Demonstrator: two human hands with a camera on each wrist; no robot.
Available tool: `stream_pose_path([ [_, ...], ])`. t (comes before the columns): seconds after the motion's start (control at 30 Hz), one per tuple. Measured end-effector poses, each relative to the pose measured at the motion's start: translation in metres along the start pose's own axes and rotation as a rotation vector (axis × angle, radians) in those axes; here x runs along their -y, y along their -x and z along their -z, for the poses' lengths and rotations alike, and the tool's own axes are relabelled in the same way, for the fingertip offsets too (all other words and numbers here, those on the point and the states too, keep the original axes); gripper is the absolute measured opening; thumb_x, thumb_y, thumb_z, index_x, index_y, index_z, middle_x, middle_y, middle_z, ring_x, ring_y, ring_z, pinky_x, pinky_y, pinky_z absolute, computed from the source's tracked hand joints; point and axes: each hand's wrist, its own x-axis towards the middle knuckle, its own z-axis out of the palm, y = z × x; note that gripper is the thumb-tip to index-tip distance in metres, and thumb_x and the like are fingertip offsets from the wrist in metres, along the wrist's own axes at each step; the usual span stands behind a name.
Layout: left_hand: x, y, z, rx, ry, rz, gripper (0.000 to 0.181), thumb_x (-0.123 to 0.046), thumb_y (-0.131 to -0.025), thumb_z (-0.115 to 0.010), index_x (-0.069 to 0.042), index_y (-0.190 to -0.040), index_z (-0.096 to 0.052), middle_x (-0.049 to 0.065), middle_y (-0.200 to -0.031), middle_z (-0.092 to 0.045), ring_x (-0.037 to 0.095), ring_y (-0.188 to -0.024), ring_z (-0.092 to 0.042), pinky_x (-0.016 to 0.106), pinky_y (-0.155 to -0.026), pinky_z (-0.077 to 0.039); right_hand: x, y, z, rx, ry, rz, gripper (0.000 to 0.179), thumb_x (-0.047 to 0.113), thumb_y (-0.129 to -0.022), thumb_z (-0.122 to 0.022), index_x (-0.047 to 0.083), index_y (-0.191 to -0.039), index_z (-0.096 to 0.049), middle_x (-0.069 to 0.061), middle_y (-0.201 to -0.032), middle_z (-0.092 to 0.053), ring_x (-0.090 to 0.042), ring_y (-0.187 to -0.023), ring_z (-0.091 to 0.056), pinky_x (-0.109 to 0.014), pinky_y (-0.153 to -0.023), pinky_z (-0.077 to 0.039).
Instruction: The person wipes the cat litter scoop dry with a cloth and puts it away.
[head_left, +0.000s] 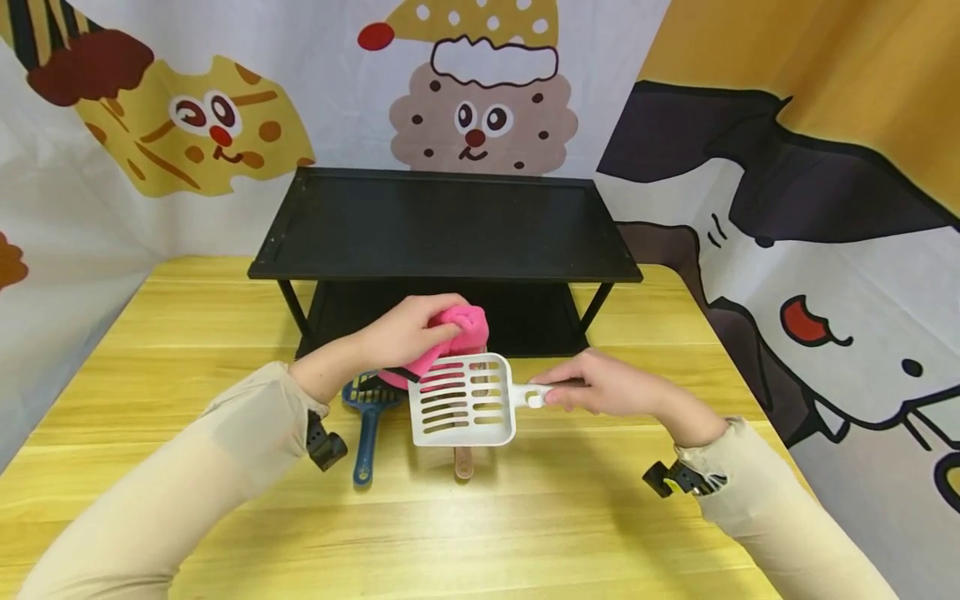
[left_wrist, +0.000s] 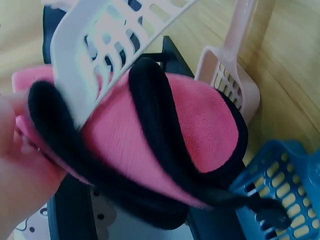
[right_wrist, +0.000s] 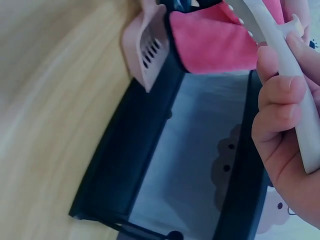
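Note:
My left hand [head_left: 408, 333] grips a bunched pink cloth [head_left: 468, 323] with black edging, whose loose folds hang down in the left wrist view. My right hand [head_left: 611, 383] holds a white slotted litter scoop [head_left: 468, 400] by its handle, fingers curled round it in the right wrist view. The scoop's head is raised over the table, and the cloth lies against its far left part. Below it a pale pink litter scoop [left_wrist: 241, 82] is mostly hidden in the head view, with its handle end showing. Left of that lies a blue litter scoop [head_left: 366, 446], handle toward me.
A black two-tier rack [head_left: 450, 225] stands at the back of the wooden table [head_left: 480, 533], just beyond my hands. Its lower shelf [head_left: 525, 325] sits under the top one. Printed cartoon curtains [head_left: 345, 100] enclose the table at the back and sides.

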Motion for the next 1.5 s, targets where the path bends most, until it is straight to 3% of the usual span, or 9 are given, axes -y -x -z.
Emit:
stream_pose_path([
  [0.1,-0.003,-0.005,-0.004,0.075,0.016,-0.016,0.018,-0.018,-0.092,-0.057,-0.015,-0.109,-0.061,0.004,-0.083,-0.06,0.014,-0.073,-0.056,0.027,-0.066,-0.047,0.004,-0.003,0.004,0.007,0.011,0.014,0.028,0.019,-0.09,-0.061,0.005,-0.114,-0.066,-0.003,-0.069,-0.058,-0.002,-0.052,-0.043,-0.018,-0.045,-0.034],
  [0.2,-0.004,-0.005,-0.005,0.107,0.026,-0.007,0.014,-0.018,-0.091,-0.057,-0.014,-0.104,-0.061,0.004,-0.079,-0.059,0.014,-0.068,-0.057,0.026,-0.065,-0.048,0.003,-0.002,0.005,0.014,-0.026,-0.02,0.03,0.02,-0.09,-0.061,0.003,-0.115,-0.065,-0.002,-0.071,-0.058,-0.003,-0.049,-0.041,-0.018,-0.044,-0.032],
  [0.4,0.001,0.0,0.001,0.094,0.041,0.06,0.019,-0.022,-0.091,-0.058,-0.015,-0.109,-0.06,0.004,-0.085,-0.061,0.016,-0.072,-0.06,0.026,-0.066,-0.05,-0.005,0.008,0.009,-0.015,-0.095,-0.09,0.03,0.017,-0.09,-0.06,0.0,-0.115,-0.064,-0.006,-0.071,-0.058,-0.005,-0.044,-0.038,-0.02,-0.042,-0.034],
  [0.7,0.002,0.006,0.019,0.061,0.159,0.084,0.021,-0.02,-0.094,-0.055,-0.01,-0.112,-0.056,0.008,-0.095,-0.059,0.017,-0.075,-0.061,0.028,-0.069,-0.052,-0.015,0.017,0.016,0.001,-0.098,-0.009,0.034,0.017,-0.087,-0.065,-0.002,-0.114,-0.064,-0.012,-0.083,-0.063,-0.007,-0.056,-0.051,-0.023,-0.05,-0.047],
  [0.87,-0.011,0.001,0.021,0.116,0.286,0.073,0.02,-0.017,-0.095,-0.051,-0.007,-0.112,-0.052,0.011,-0.098,-0.059,0.019,-0.077,-0.063,0.029,-0.071,-0.054,-0.011,0.013,0.018,0.022,-0.092,0.099,0.037,0.023,-0.084,-0.067,0.0,-0.114,-0.065,-0.01,-0.088,-0.067,-0.008,-0.063,-0.055,-0.022,-0.056,-0.049],
  [1.0,-0.02,-0.002,0.011,0.198,0.265,0.045,0.022,-0.019,-0.096,-0.05,-0.008,-0.115,-0.051,0.009,-0.098,-0.06,0.018,-0.08,-0.062,0.028,-0.073,-0.053,-0.006,0.007,0.017,0.015,-0.103,0.127,0.037,0.022,-0.085,-0.067,0.0,-0.115,-0.064,-0.008,-0.088,-0.067,-0.017,-0.064,-0.057,-0.022,-0.057,-0.05],
  [1.17,-0.019,-0.003,-0.001,0.312,0.239,0.036,0.019,-0.022,-0.097,-0.048,-0.011,-0.113,-0.049,0.006,-0.093,-0.062,0.017,-0.076,-0.064,0.029,-0.071,-0.053,-0.007,0.002,0.015,0.008,-0.109,0.108,0.036,0.022,-0.085,-0.067,0.002,-0.115,-0.065,-0.008,-0.091,-0.068,-0.022,-0.066,-0.057,-0.022,-0.057,-0.05],
  [1.33,-0.014,-0.002,0.0,0.333,0.268,0.071,0.019,-0.023,-0.097,-0.048,-0.014,-0.113,-0.048,0.005,-0.1,-0.06,0.018,-0.087,-0.062,0.03,-0.077,-0.052,-0.013,0.003,0.013,-0.024,-0.114,0.086,0.034,0.021,-0.085,-0.066,0.002,-0.114,-0.066,-0.006,-0.091,-0.068,-0.01,-0.063,-0.054,-0.022,-0.055,-0.048],
  [1.5,-0.009,0.001,0.005,0.328,0.296,0.068,0.021,-0.024,-0.097,-0.047,-0.013,-0.115,-0.049,0.007,-0.105,-0.057,0.019,-0.093,-0.059,0.03,-0.081,-0.051,-0.02,0.01,0.015,-0.067,-0.135,0.043,0.032,0.016,-0.086,-0.066,0.0,-0.114,-0.065,-0.007,-0.092,-0.067,-0.011,-0.063,-0.052,-0.023,-0.055,-0.047],
])
